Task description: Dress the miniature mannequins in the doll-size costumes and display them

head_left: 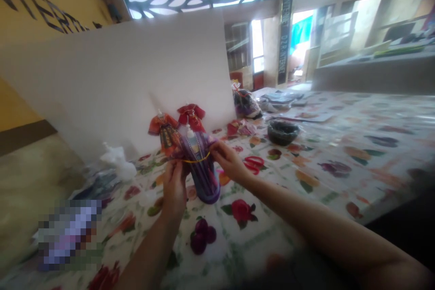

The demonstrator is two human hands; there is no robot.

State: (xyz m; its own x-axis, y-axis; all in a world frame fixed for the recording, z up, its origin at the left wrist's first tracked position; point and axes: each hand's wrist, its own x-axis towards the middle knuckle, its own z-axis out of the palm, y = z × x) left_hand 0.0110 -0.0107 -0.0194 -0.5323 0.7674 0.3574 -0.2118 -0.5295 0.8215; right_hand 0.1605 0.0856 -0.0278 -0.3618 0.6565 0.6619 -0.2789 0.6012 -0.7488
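A bottle dressed in a small purple costume stands upright on the table, with a white pump top showing above the collar. A thin yellow cord runs across the costume's front at waist height. At the left side of the costume, my left hand is closed on one end of the cord. My right hand pinches the other end on the right side. Behind the purple one stand an orange costume and a red costume, each on its own bottle.
Red-handled scissors lie right of my right hand. Further back are a dark bowl and a clear wrapped bundle. A white plastic bag sits at left. A white board rises behind the flowered tablecloth.
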